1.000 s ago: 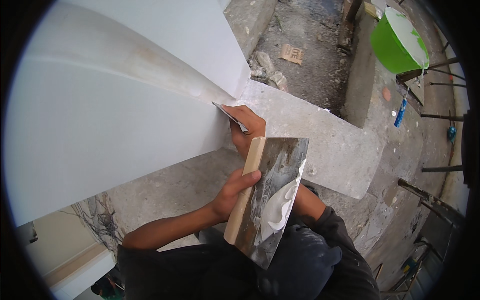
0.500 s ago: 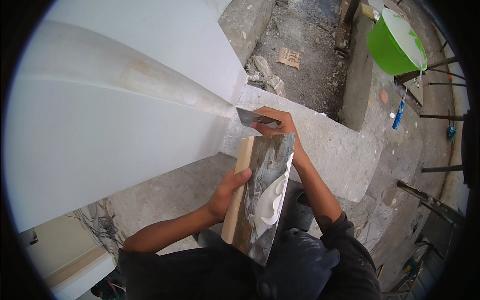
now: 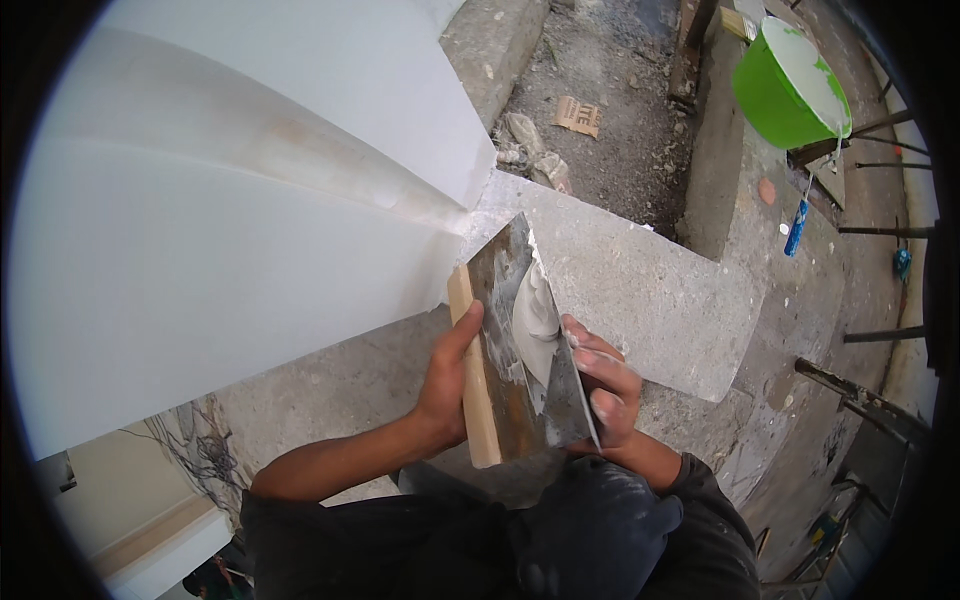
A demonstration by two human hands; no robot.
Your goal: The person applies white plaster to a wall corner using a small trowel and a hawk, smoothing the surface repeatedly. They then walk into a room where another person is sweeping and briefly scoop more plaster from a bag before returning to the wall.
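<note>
My left hand [image 3: 447, 372] is closed round the pale wooden grip of a wide steel plastering blade [image 3: 497, 315], thumb along the wood. A mound of white filler [image 3: 537, 325] lies on its face toward the right edge. At that edge, my right hand [image 3: 612, 388] grips a thin metal scraper [image 3: 582, 398], seen nearly edge-on against the wide blade. The fingers are dusted with white. Left of and beyond both tools stands a white wall [image 3: 230, 270] with a recessed, smoothed corner.
A green bucket [image 3: 775, 105] with white residue stands at far right, a brush [image 3: 738, 25] beside it and a blue-handled roller [image 3: 796, 228] below. A rubble-filled trench [image 3: 620, 140] holds cardboard scraps [image 3: 577, 116]. Dark metal bars [image 3: 865, 405] jut in at right; tangled wires [image 3: 205, 450] lie lower left.
My right hand has drawn back from the foot of the wall corner to the wide blade's right edge, bringing the scraper with it. The wide blade has tilted the other way.
</note>
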